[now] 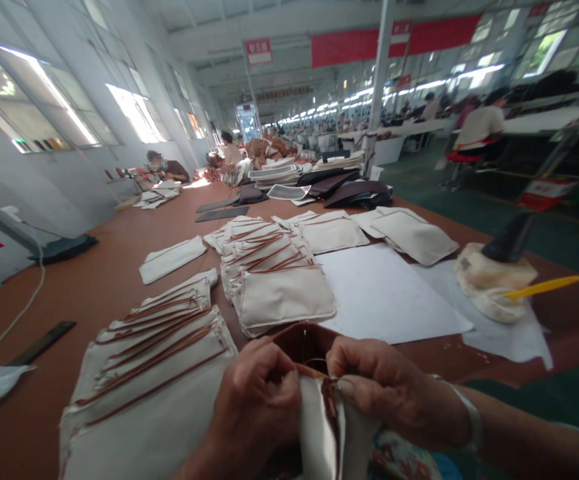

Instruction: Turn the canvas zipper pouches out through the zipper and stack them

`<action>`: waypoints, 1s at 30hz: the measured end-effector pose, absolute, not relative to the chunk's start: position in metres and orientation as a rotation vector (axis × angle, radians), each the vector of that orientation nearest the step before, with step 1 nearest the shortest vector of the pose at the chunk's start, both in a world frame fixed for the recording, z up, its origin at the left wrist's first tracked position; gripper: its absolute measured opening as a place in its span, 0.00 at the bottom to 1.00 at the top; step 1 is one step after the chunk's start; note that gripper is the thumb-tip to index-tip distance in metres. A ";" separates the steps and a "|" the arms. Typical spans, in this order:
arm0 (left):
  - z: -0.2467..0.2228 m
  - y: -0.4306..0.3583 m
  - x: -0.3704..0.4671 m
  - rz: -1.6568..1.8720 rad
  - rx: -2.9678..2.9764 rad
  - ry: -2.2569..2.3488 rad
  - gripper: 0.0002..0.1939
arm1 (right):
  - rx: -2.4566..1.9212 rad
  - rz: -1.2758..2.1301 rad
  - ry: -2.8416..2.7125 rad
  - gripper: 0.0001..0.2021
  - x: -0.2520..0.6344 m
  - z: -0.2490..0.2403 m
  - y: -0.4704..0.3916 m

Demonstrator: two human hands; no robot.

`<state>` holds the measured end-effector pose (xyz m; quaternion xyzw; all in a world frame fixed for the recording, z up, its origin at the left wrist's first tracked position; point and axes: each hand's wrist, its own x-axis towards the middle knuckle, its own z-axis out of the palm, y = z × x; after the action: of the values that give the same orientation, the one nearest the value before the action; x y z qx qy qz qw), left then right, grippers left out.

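A cream fabric piece (318,417) with brown edging hangs between my hands at the bottom centre, its top edges parted. My left hand (262,393) pinches its left edge, fingers curled. On the other side my right hand (394,387) grips the right edge between thumb and forefinger. A dark brown part (306,339) shows just behind the fingertips. Left of my hands lies an overlapping row of cream pieces with brown strips (144,373). Another stack of cream pieces (286,293) rests beyond my hands.
White paper (389,293) lies right of the stack. A pale container with a yellow-handled tool (544,287) stands at the right. Dark pieces (354,190) are piled farther back. A dark flat bar (44,342) lies left. People sit at the far left and right.
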<state>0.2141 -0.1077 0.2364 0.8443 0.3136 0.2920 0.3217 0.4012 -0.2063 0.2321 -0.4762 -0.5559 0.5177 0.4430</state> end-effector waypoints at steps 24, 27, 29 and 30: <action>0.246 -0.091 0.234 0.977 2.770 0.068 0.13 | -1.267 1.179 -1.458 0.13 0.401 0.241 -0.201; 0.251 -0.085 0.232 0.962 2.700 -0.021 0.10 | -1.268 1.204 -1.430 0.12 0.405 0.243 -0.200; 0.255 -0.082 0.231 0.960 2.700 -0.046 0.10 | -1.274 1.208 -1.415 0.11 0.408 0.244 -0.199; 0.256 -0.081 0.230 0.952 2.706 -0.049 0.10 | -1.277 1.206 -1.411 0.11 0.408 0.245 -0.198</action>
<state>0.2301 -0.0812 0.2562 0.9344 -0.0169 0.3287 0.1360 0.4085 -0.1983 0.2448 -0.5116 -0.5654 0.4835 0.4299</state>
